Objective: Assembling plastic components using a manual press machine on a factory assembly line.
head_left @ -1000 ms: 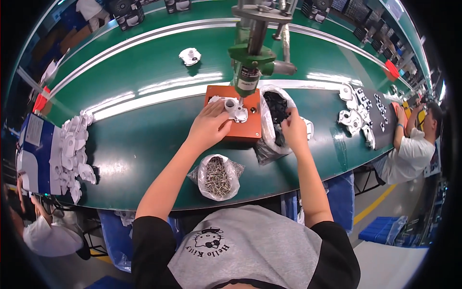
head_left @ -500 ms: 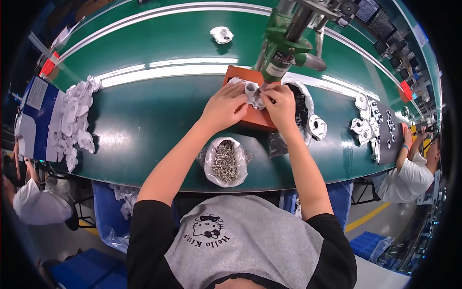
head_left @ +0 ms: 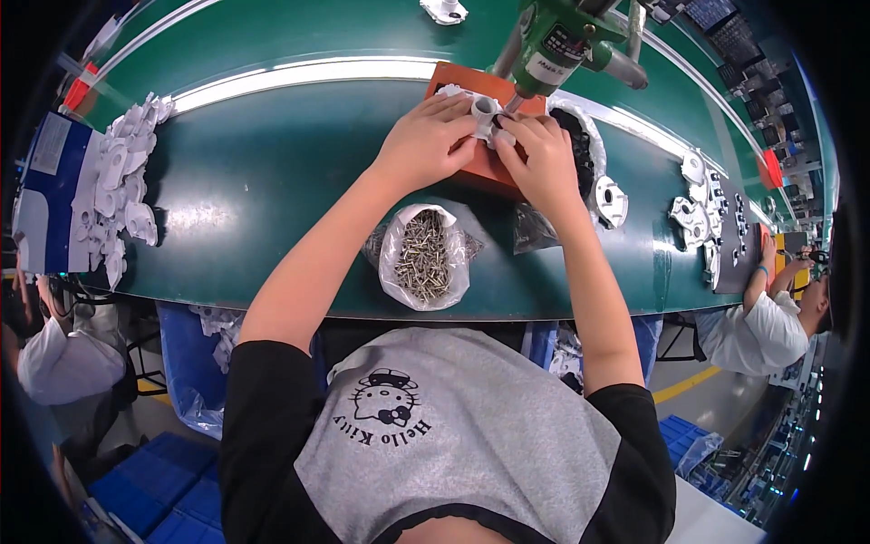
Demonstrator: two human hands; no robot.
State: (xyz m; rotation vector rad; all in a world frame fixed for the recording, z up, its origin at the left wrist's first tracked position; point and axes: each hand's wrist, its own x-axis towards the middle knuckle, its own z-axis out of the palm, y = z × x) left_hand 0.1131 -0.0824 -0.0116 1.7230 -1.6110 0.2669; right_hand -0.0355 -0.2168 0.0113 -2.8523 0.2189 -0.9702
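Observation:
A white plastic housing (head_left: 485, 108) with a round tube sits on an orange block (head_left: 489, 167). My left hand (head_left: 426, 140) is closed on the housing's left side, pressing it against the block. At its right side, the fingers of my right hand (head_left: 546, 163) are drawn together by a small dark spot. Whatever they pinch is hidden. Just above those fingertips points the tip of a green machine head (head_left: 550, 54), angled down toward the housing. Nearer to me, a clear plastic bag (head_left: 391, 272) holds many metal screws (head_left: 424, 257).
Right of the block are a bag of black parts (head_left: 573, 136) and a loose white housing (head_left: 610, 201). White housings pile up at left (head_left: 118, 172) and far right (head_left: 691, 218). Another white part (head_left: 444, 10) lies on the far green belt. A co-worker (head_left: 757, 326) sits at right.
The view has tilted, so the bench appears higher in the picture. My right fingers have shifted and bunched closer by the machine tip. My left hand stays on the housing.

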